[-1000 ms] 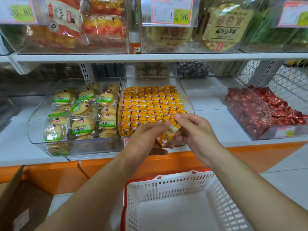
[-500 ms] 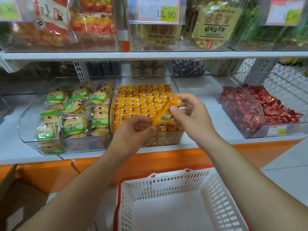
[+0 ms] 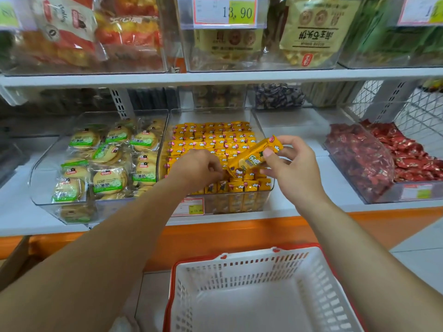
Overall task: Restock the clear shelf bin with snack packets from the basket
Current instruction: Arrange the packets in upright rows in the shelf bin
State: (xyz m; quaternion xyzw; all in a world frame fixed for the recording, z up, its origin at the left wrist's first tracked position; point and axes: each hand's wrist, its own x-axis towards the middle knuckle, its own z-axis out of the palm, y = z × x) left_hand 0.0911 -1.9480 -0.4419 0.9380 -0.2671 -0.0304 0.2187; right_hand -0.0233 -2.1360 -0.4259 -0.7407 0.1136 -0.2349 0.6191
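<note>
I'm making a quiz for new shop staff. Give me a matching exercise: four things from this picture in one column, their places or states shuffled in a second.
1 held yellow packet
2 basket
3 red sweets
4 green-labelled biscuits

A in the bin on the right
B below the shelf, nothing visible inside
C pinched by the right hand
D in the bin left of the centre bin

Pairs: 1-C, 2-B, 3-A, 4-D.

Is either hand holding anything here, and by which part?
The right hand pinches a yellow snack packet near its upper end. The left hand curls by its lower end; grip unclear.
</note>
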